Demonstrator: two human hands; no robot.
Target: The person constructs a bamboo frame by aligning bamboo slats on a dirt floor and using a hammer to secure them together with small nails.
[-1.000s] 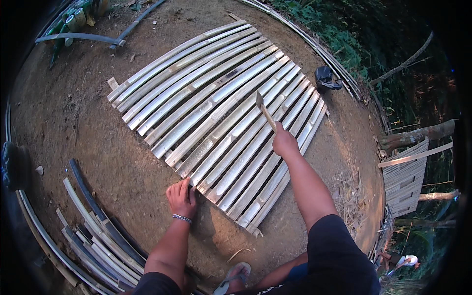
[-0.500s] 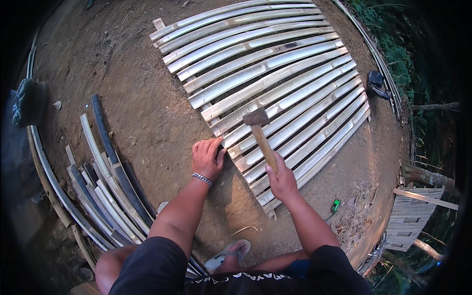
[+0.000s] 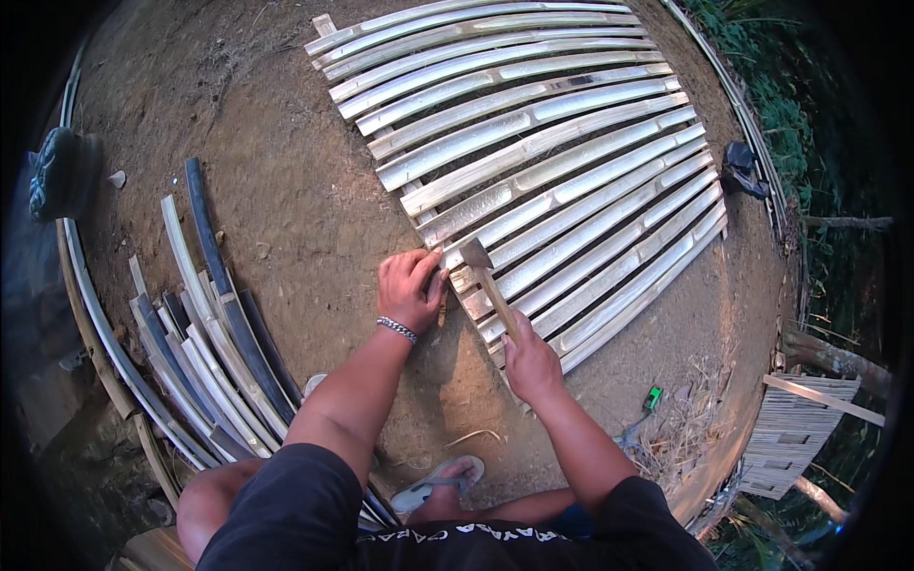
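My left hand (image 3: 411, 288) is at the left end of a split-bamboo slat, thumb and forefinger pinched together there. Whatever lies between the fingertips is too small to make out. A bracelet circles that wrist. In my right hand (image 3: 533, 362), closed around its wooden handle, is a hammer (image 3: 497, 303). Its dark metal head is close beside my left fingertips, over the slat ends; I cannot tell whether it touches. The slats form a wide bamboo panel (image 3: 557, 183), lying on the ground in spaced rows across a crosspiece that shows at the left side.
Loose bamboo strips (image 3: 224, 352), pale and dark, are piled at the left. A small green object (image 3: 651, 399) is on the soil near my right forearm. A black plastic bag (image 3: 743, 171) lies beyond the panel's right side. Another slatted panel (image 3: 792, 433) stands at the lower right.
The hammer has come down and left, its head now nearer my left fingertips. My left hand stays at the slat ends, while the whole view has shifted slightly.
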